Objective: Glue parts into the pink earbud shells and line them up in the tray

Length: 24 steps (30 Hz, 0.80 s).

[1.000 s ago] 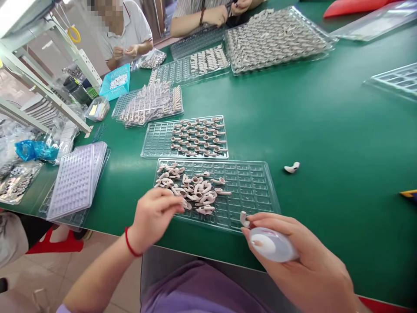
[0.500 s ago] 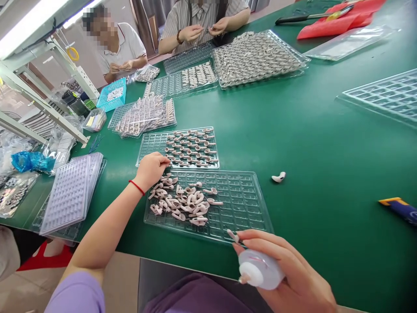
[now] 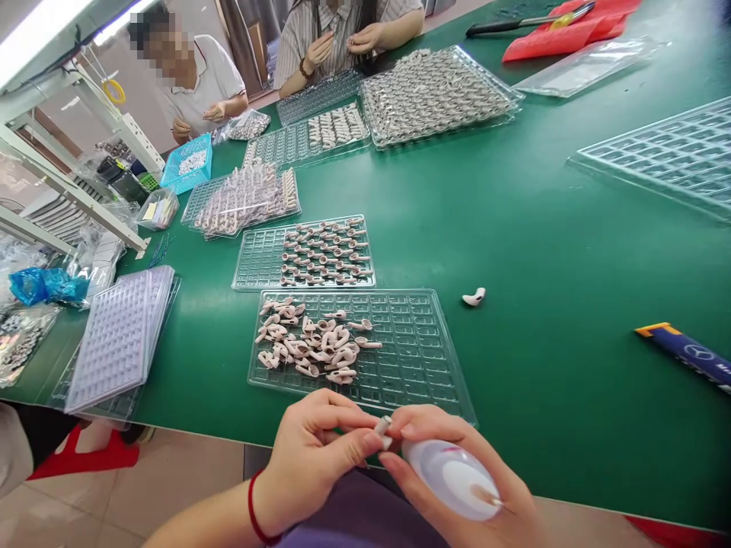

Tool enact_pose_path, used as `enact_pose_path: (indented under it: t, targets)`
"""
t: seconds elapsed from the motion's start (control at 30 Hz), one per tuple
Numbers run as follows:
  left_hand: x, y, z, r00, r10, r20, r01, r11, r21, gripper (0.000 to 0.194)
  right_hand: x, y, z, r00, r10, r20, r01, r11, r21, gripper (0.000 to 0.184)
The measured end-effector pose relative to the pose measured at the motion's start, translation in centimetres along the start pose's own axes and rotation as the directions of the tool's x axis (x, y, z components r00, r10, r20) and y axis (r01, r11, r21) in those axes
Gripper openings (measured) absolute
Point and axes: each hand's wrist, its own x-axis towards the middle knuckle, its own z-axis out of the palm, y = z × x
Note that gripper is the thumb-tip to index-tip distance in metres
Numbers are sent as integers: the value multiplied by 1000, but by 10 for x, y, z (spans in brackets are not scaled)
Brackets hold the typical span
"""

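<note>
Close to my body, both hands meet at one small white earbud shell point(image 3: 384, 431). My left hand point(image 3: 317, 453), with a red cord at the wrist, pinches it between thumb and fingers. Fingertips of my right hand point(image 3: 491, 464) touch the same shell from the other side, and its palm holds a translucent squeeze bottle point(image 3: 442, 476) with a thin tip pointing toward the lower right. Just beyond is a clear compartment tray point(image 3: 419, 342) with a loose pile of earbud shells point(image 3: 320, 342) on its left part. Behind it, another tray point(image 3: 256, 259) carries shells in rows.
A single shell point(image 3: 474, 297) lies on the green table point(image 3: 531, 365). To the right are a dark blue packet point(image 3: 691, 354) and an empty-celled tray point(image 3: 662, 156). Stacked trays point(image 3: 117, 339) stand at left; filled trays point(image 3: 439, 99) lie farther back. Two people work across the table.
My left hand has come back from the rear tray to my right hand and now grips the earbud shell there. The right hand has shifted slightly left, and the bottle has turned.
</note>
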Motion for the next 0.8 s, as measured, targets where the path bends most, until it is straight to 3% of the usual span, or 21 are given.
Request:
enact_pose_path:
  t: [0.13,0.23,0.33,0.4,0.47,0.6,0.7,0.8]
  targets:
    - [-12,-13,-1,982,-176,-71,156,962,-224,37,-6,2,1,995,25,96,-21,999,-42,16]
    - [-19,-15,-8,969,-230,-91,211,961,-180,30,-9,7,-7,988,68,137,-46,986,-163,23]
    - [-25,-19,-18,986,-20,-167,47,986,159,13,-15,13,-20,976,122,178,-68,956,-285,32]
    - [-27,-22,-25,969,199,-148,-126,908,399,17,-21,17,-27,969,157,192,-88,941,-327,34]
    - [-28,-26,-29,933,346,-95,-250,817,520,22,-26,19,-29,966,175,190,-106,939,-326,36]
    - [-29,-26,-27,931,365,-22,-296,788,540,21,-29,17,-18,943,285,171,-255,951,-175,32]
    - [-30,-22,-21,935,352,46,-325,798,508,19,-24,11,-6,895,398,200,-404,915,-13,34]
    - [-31,-18,-17,917,391,76,-371,768,523,19,-19,6,0,855,448,262,-475,878,52,30]
